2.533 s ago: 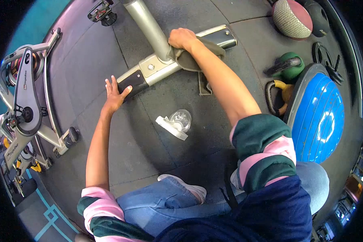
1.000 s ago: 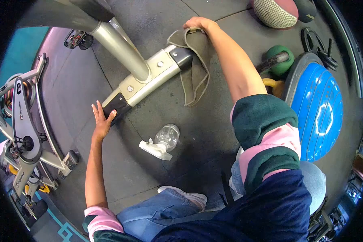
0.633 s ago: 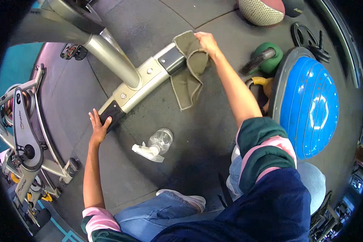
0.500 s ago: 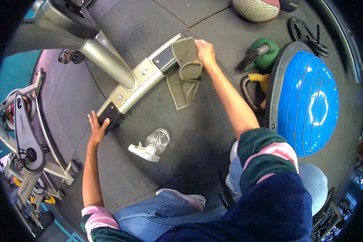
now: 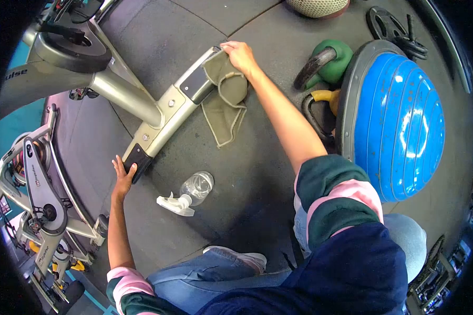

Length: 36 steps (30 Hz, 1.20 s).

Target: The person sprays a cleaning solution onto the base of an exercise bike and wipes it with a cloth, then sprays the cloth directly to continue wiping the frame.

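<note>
A silver exercise-bike base bar (image 5: 169,112) with black end caps lies across the dark rubber floor. My right hand (image 5: 238,54) grips an olive-green cloth (image 5: 223,100) that drapes over the bar's far end cap and hangs onto the floor. My left hand (image 5: 123,177) rests flat against the near black end cap (image 5: 136,159), fingers spread. A clear spray bottle (image 5: 188,192) with a white trigger lies on its side on the floor between my arms.
A blue half-dome balance trainer (image 5: 397,113) sits at the right, with a green kettlebell (image 5: 327,60) and a yellow kettlebell (image 5: 323,107) beside it. Weight plates (image 5: 394,29) lie further back. Another exercise bike (image 5: 39,194) stands at the left. My knees and a white shoe (image 5: 236,257) are below.
My right hand carried the cloth from the bar's middle to its far end cap and keeps it bunched there. The view shifted; my left hand stayed on the near end cap.
</note>
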Each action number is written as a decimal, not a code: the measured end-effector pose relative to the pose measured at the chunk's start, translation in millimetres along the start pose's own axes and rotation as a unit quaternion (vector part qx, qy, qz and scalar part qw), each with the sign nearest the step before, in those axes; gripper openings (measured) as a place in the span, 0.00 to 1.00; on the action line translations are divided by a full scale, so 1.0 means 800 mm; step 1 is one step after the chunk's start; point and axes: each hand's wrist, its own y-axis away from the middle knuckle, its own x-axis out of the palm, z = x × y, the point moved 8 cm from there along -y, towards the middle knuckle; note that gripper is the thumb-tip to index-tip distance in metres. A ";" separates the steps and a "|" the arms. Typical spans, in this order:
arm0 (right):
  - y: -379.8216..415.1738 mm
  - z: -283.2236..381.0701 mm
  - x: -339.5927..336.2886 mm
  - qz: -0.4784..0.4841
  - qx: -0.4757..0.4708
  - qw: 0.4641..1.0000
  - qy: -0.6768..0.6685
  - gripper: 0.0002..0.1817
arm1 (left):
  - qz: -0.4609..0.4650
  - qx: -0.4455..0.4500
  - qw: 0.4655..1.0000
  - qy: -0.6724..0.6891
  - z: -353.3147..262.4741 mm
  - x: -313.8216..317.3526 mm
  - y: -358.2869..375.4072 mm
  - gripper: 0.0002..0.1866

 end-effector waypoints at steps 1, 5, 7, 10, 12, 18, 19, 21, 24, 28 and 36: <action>-0.008 -0.005 0.008 0.039 0.016 0.999 -0.011 0.18 | 0.005 -0.002 1.000 0.006 -0.002 -0.001 0.002 0.54; 0.033 0.003 0.000 -0.020 -0.021 0.999 -0.041 0.19 | 0.014 -0.011 1.000 0.013 -0.001 -0.001 0.000 0.53; 0.081 0.013 -0.012 -0.059 -0.025 0.997 -0.052 0.19 | 0.014 -0.013 1.000 0.014 -0.003 -0.002 0.002 0.53; 0.130 0.030 -0.015 -0.145 -0.088 0.984 -0.049 0.19 | 0.014 -0.020 1.000 0.010 -0.004 -0.001 0.003 0.53; 0.113 0.030 -0.015 -0.126 -0.099 0.986 -0.039 0.18 | 0.014 -0.024 1.000 0.004 -0.003 -0.003 0.003 0.54; 0.024 0.059 0.003 0.072 -0.015 0.994 0.079 0.17 | -0.006 -0.018 1.000 0.016 0.005 -0.002 -0.001 0.54; 0.021 0.053 0.020 0.078 -0.020 0.994 0.076 0.17 | -0.003 -0.014 1.000 0.012 0.003 -0.001 -0.001 0.55; 0.033 0.075 0.038 -0.043 -0.202 0.959 0.197 0.18 | -0.006 -0.016 1.000 0.013 0.002 -0.001 0.000 0.55; 0.046 0.084 0.050 -0.015 -0.256 0.941 0.221 0.19 | 0.000 -0.010 1.000 0.021 0.005 0.002 -0.002 0.56; 0.076 0.116 0.080 0.107 -0.275 0.932 0.210 0.24 | -0.003 -0.013 1.000 0.018 0.009 0.004 -0.005 0.57; 0.179 0.158 0.179 0.177 -0.429 0.869 0.174 0.20 | -0.018 -0.012 1.000 0.018 0.005 0.006 -0.003 0.59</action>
